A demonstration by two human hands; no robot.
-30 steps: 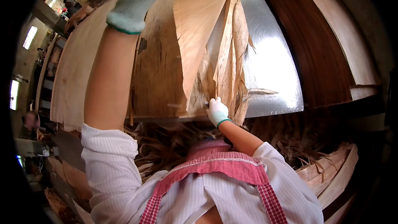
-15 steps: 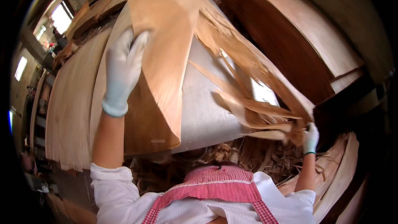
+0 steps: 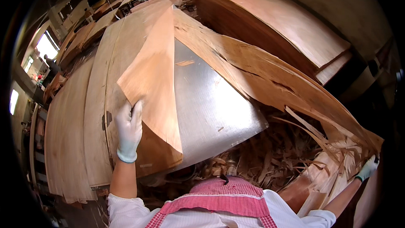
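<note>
My left hand (image 3: 129,130), in a white glove with a pale blue cuff, pinches the edge of a thin tan wood veneer sheet (image 3: 158,80). That sheet is folded over along its length on the metal tabletop (image 3: 202,114). Far out to the right, my right hand (image 3: 368,168), gloved as well, is closed on the near end of a long torn veneer strip (image 3: 270,69). The strip runs back along the right side of the metal surface, with splits and ragged ends. A small veneer scrap (image 3: 184,63) lies on the metal.
Wide veneer sheets (image 3: 69,131) are layered at the left. A tall veneer stack (image 3: 270,21) stands at the back right. Curled scraps (image 3: 261,156) heap below the table's near edge, and more veneer pieces (image 3: 314,185) lie by my right arm. A person (image 3: 51,64) is at the far left.
My right hand has moved outward to the right, drawing the torn strip off the metal surface. My left hand has come lower and nearer, with the sheet's edge folded over.
</note>
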